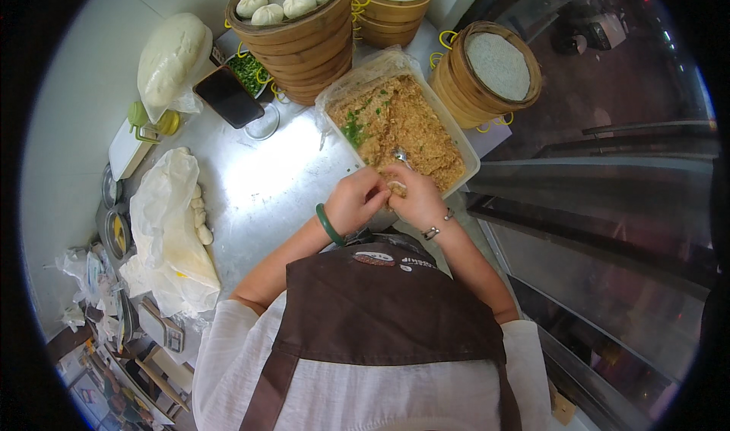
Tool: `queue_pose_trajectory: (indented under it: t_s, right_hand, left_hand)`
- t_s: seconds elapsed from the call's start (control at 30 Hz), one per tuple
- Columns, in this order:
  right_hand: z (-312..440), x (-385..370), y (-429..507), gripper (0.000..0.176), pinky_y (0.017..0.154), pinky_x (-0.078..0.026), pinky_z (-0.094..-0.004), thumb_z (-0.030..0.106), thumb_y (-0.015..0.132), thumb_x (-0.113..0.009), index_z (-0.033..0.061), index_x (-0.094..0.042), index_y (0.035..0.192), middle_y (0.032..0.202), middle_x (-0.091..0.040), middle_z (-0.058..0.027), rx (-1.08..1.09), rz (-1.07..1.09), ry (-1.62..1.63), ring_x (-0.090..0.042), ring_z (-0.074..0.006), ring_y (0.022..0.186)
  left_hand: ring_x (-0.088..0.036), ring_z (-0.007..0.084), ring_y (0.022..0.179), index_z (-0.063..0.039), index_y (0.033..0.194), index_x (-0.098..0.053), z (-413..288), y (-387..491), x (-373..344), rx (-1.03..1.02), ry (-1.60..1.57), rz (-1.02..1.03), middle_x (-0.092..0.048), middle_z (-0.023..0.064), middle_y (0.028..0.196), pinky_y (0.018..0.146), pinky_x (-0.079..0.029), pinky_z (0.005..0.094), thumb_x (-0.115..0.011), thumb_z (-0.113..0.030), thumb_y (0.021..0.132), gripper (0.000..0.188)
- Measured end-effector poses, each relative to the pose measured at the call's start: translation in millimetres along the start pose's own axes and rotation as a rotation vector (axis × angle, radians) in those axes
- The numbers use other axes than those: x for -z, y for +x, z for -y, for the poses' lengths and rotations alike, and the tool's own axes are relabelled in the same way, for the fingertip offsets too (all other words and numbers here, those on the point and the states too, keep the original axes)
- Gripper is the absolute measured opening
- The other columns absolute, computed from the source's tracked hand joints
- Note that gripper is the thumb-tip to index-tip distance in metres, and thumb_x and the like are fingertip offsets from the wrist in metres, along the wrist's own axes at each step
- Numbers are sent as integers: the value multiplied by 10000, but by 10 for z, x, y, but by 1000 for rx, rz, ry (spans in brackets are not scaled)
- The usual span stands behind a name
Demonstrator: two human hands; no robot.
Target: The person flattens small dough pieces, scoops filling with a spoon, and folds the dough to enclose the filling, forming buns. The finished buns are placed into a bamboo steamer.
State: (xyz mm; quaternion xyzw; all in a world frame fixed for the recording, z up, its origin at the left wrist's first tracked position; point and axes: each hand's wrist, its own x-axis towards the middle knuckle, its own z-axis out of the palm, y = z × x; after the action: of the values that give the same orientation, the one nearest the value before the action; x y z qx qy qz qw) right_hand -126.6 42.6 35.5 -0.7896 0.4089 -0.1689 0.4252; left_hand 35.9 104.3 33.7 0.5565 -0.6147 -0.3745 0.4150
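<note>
My left hand point(355, 198), with a green bangle at the wrist, meets my right hand point(421, 198) over the near edge of a plastic tub point(474, 166). Between them is a small dough wrapper point(397, 187) with filling in it, mostly hidden by my fingers. Both hands pinch its edge. A metal spoon point(401, 156) shows just beyond my right fingers, over the filling; whether those fingers also hold it is unclear. The tub holds brown minced filling point(410, 117), with chopped green onion point(355, 129) on its left side.
A tall bamboo steamer stack point(302, 55) bears several buns point(267, 15). Other steamers point(393, 17) point(485, 74) stand behind and right. Leftward lie a phone point(229, 97), bagged dough point(174, 60), dough pieces point(199, 214) under plastic sheeting point(165, 203), and a scale point(162, 325). Glass panels border the right.
</note>
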Motion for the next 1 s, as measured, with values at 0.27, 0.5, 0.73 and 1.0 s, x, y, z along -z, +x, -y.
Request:
queue_pose_trajectory:
  t_s: [0.27,0.5,0.73,1.0]
  right_hand:
    - [9,72,-17,451,701,-523,-332,81,778,-665,23,-521,1201,911,-659,-150,-197,31,502,-658,-231,820]
    - [-59,-12,-42,303,579,-519,-288,31,803,-635,-19,-593,1098,868,-658,-120,-305,-31,653,-644,-158,703]
    - [-43,-34,-45,275,674,-515,-310,82,754,-678,3,-644,1015,874,-685,-133,-147,-52,306,-669,-190,762]
    - [13,15,-61,327,703,-501,-338,121,736,-709,23,-641,1040,887,-669,-172,-123,57,101,-660,-265,795]
  left_hand:
    - [-541,142,626,3,850,-567,63,-8,-12,306,-355,19,-559,73,698,557,-434,300,-668,-93,816,143]
    - [-544,164,611,-4,845,-571,-44,-64,-81,165,-219,-67,-557,81,714,558,-437,293,-669,-83,808,130]
    - [-545,240,617,-9,826,-569,-86,-15,-34,104,-87,-169,-536,111,732,564,-439,334,-663,-70,796,116]
    - [-544,206,598,0,817,-588,-28,-47,-45,-38,-17,-90,-556,103,724,562,-444,315,-681,-71,784,121]
